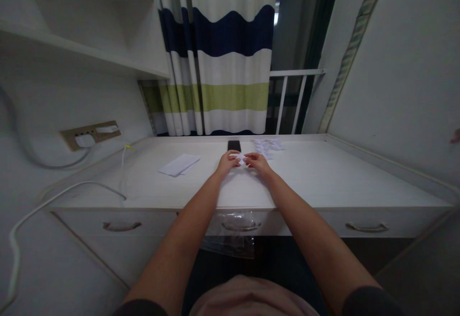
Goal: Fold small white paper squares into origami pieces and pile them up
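Between my two hands is a small folded piece of white paper [241, 158], raised slightly over the desk. My left hand [228, 161] pinches its left side, and the fingers of my right hand [257, 161] close on its right side. Just beyond my left hand lies a black phone-like slab [234, 146]. Behind my right hand rest several small folded white paper pieces [268, 147] in a loose group. A stack of flat white paper sheets [179, 165] lies to the left. The exact shape of the held piece is too small to make out.
The white desk [323, 181] has drawers with metal handles [367, 228] along its front. A clear plastic bag [230, 239] hangs from the middle drawer. At left, a white cable [82, 183] crosses the desk edge below a wall socket [91, 134]. A striped curtain [233, 66] hangs behind.
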### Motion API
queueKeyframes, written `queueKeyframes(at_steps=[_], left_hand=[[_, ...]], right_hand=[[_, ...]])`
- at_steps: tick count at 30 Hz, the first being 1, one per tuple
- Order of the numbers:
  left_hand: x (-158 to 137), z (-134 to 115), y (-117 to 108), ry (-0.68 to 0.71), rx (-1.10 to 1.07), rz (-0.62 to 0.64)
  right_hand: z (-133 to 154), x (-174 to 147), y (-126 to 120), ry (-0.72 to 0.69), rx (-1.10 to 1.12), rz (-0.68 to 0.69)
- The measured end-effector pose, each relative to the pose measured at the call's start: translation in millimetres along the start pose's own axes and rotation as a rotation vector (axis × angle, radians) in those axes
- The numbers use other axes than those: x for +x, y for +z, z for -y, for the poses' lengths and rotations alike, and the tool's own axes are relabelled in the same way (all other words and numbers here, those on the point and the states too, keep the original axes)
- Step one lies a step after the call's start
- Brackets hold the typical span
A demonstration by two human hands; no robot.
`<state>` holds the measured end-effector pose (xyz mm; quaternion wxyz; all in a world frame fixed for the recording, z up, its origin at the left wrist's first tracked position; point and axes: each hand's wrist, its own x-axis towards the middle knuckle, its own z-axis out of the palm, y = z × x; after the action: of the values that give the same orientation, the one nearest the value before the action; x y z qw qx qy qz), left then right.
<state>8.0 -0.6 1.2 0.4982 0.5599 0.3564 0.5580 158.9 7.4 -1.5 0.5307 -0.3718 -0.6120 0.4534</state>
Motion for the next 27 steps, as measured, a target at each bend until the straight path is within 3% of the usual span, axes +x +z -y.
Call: queueKeyframes(at_steps=[6,11,21,27], left_hand=[[0.4,0.0,2.0,-0.01,0.041,-0.055],[-1.4,-0.9,2.4,-0.101,0.071,-0.013],[-2.8,-6.1,1.2,-0.189,-0.083,-0.013],[-1.5,-6.4,2.6,-0.146,-0.139,-0.042]], right_hand=[[-1.3,2.6,-0.7,-0.053,-0.021,-0.012],[-1.0,3.1,-1.0,-0.02,0.03,-0.048],[-6.9,7.0,-4.1,-0.073,0.086,-0.057],[-6.6,4.6,-2.8,-0.066,0.077,-0.047]])
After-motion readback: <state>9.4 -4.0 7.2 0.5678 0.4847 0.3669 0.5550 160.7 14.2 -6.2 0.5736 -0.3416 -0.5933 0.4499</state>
